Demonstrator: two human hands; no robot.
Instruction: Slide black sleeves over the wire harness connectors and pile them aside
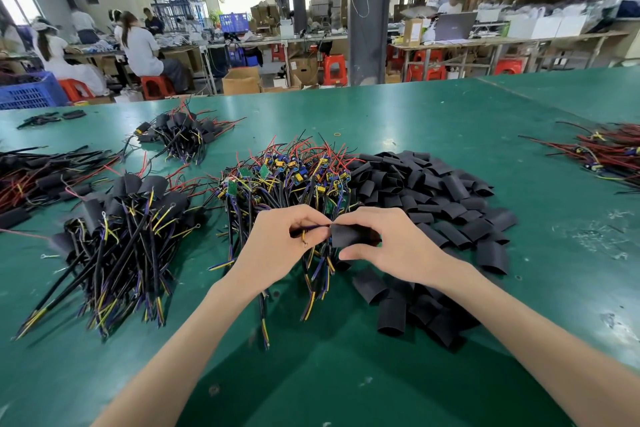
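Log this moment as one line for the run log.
phase: threading | left hand: pinches harness wires | right hand: holds black sleeve at wire tips

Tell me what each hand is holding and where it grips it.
The left hand pinches the harness wires near their tips. The right hand pinches a black sleeve by its right end.

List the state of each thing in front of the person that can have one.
left hand: pinches the harness wires.
right hand: holds a black sleeve.
harness wires: ends held at the sleeve's edge.
black sleeve: not yet over a connector.
loose sleeves: heaped on the right, empty.
bare harnesses: heaped in the middle, boards uncovered.
sleeved harnesses: piled on the left.
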